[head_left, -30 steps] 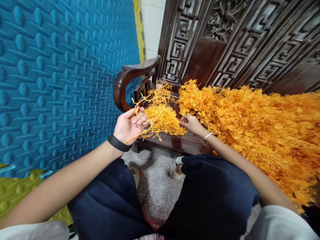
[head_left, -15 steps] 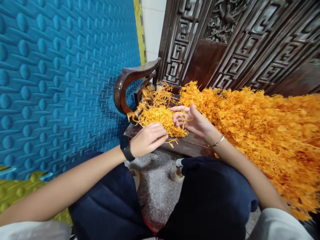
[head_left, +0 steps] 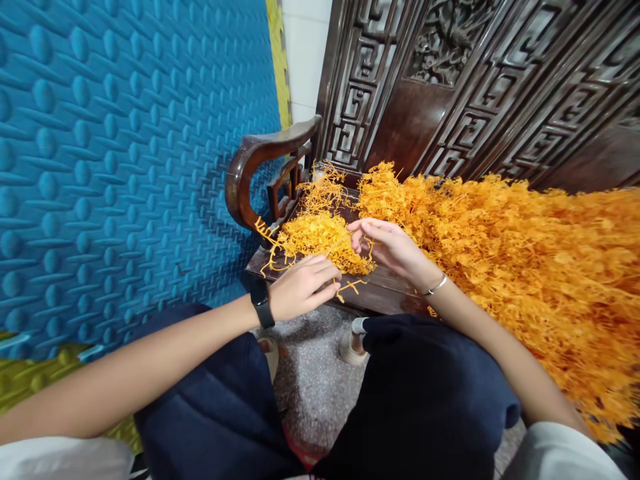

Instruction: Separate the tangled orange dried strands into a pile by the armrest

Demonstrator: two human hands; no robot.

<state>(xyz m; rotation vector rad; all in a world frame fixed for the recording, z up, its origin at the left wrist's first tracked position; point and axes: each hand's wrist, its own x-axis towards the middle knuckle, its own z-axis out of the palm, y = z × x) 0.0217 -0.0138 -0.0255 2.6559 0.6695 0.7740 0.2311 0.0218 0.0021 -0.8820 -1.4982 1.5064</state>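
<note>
Evidently sorting went on: the left hand [head_left: 300,288] had dipped, fingertips pinching a sprig [head_left: 351,287] just below the small pile [head_left: 315,235]; the right hand [head_left: 393,248] stayed loosely spread beside it.

Large orange pile [head_left: 525,260]: cut off by the right frame edge; the bench seat beneath it is covered entirely.
Bench [head_left: 380,293]: backrest cut off at the top edge; legs screened by the knees.
Left hand [head_left: 300,287]: at the bench's front edge, palm turned down; fingertips are concealed, so a grip on the strands cannot be judged.
Small orange heap [head_left: 320,237]: on the bench's left end; single strands too fine and tangled to be told apart.
White object [head_left: 351,341]: below the bench's front edge, half hidden by a knee; kind not discernible.
Blue mat [head_left: 125,153]: left of the bench, cut off at top and left.
</note>
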